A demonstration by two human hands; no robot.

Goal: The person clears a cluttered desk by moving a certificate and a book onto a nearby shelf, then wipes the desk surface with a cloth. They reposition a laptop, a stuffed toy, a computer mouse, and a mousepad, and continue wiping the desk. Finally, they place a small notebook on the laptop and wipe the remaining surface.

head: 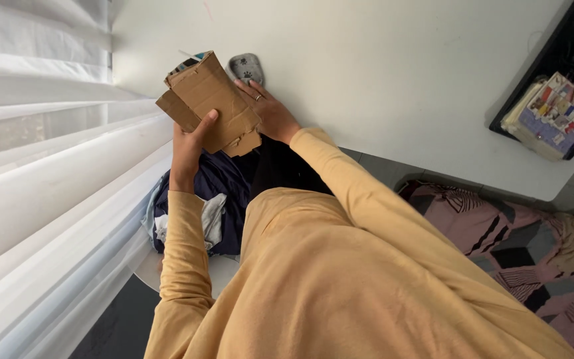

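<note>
Both my hands hold a stack of flattened brown cardboard pieces (210, 100) near the top left of the view. My left hand (191, 146) grips the lower edge with the thumb on top. My right hand (270, 110), wearing a ring, holds the right side from behind. Something with a printed edge peeks out above the cardboard. My sleeves are mustard yellow.
A grey slipper with a paw print (246, 68) lies on the white surface (400, 80) behind the cardboard. Dark blue and white clothes (214, 199) are piled below my hands. White curtains (41, 153) hang at the left. A stack of books (553, 116) sits at the right, and a patterned pink cover (519, 246) lies lower right.
</note>
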